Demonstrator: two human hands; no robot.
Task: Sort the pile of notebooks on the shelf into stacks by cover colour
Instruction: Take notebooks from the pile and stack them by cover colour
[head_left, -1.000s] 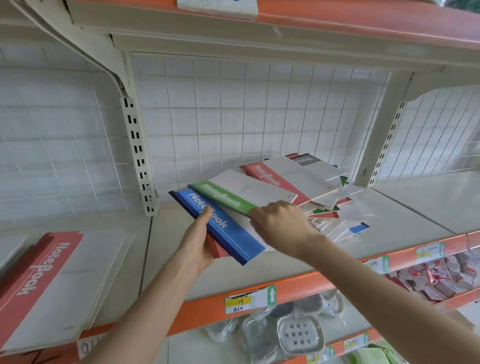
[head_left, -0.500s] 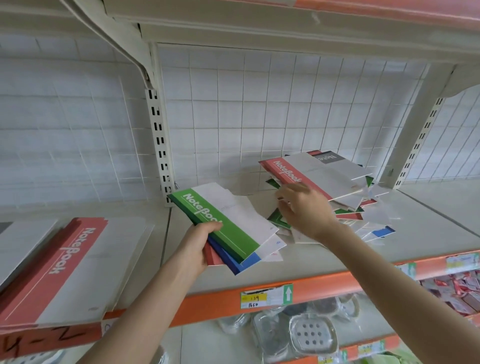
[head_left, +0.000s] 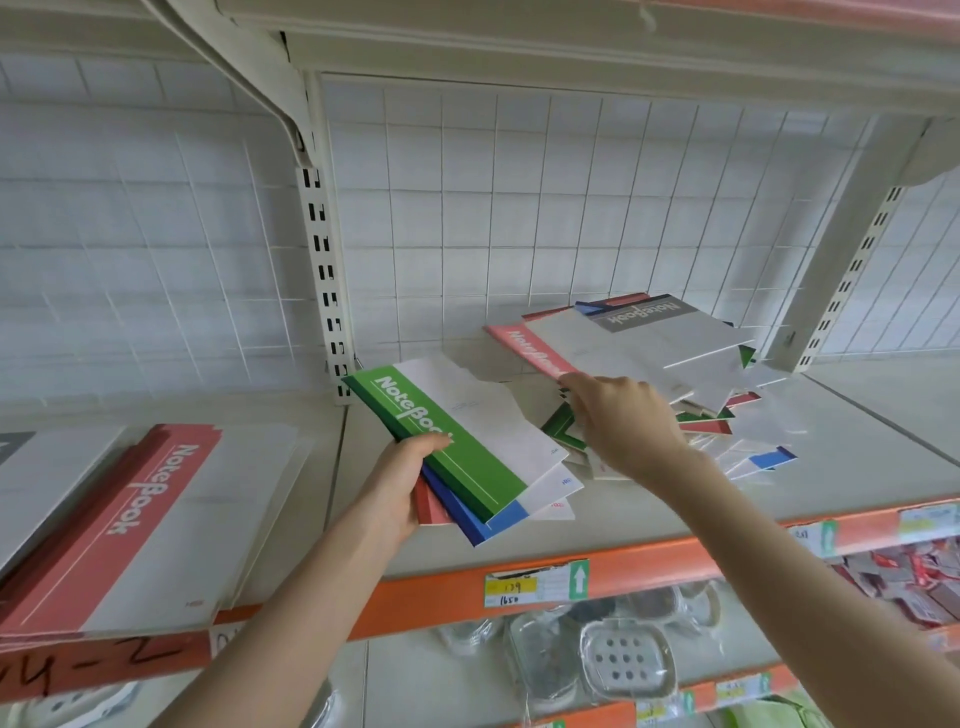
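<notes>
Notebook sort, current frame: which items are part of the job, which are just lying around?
Job: left hand holding green notebook, blue notebook and red notebook; right hand at the mixed pile; red stack at far left.
Lying about: soap dishes and packets on the lower shelves; price label on the shelf edge.

Left hand (head_left: 397, 486), right hand (head_left: 626, 423): both bare. Left forearm (head_left: 291, 623) bare, wrist to bottom frame edge. Right forearm (head_left: 779, 551) bare, wrist to lower right corner. Both forearms slender. Fingernail detail too small to tell.
</notes>
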